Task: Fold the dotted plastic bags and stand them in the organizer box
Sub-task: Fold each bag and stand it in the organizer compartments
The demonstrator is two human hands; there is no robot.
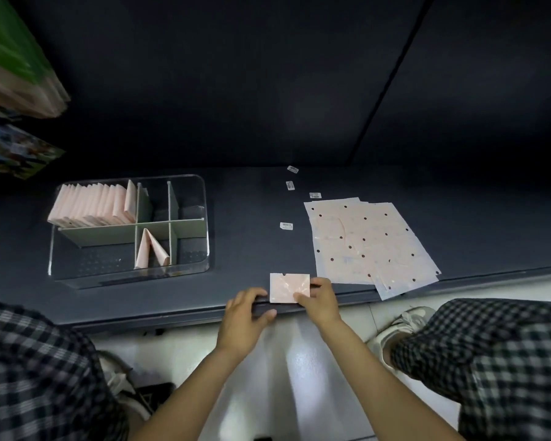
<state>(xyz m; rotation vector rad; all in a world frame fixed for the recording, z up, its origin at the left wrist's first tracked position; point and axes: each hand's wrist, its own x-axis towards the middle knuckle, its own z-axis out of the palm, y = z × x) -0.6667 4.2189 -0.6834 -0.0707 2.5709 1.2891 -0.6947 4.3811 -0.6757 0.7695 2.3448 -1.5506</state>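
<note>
Nearby, 4 labels (pixel 286 226) flank unfolded bags (pixel 368 241)

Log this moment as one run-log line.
step: folding | right hand: pinches folded bag | left hand: rests on table edge | organizer box: back-left row full

No legible txt. Four small barcode stickers (pixel 286 226) on dark shelf (pixel 242 218), print too small to read.
</note>
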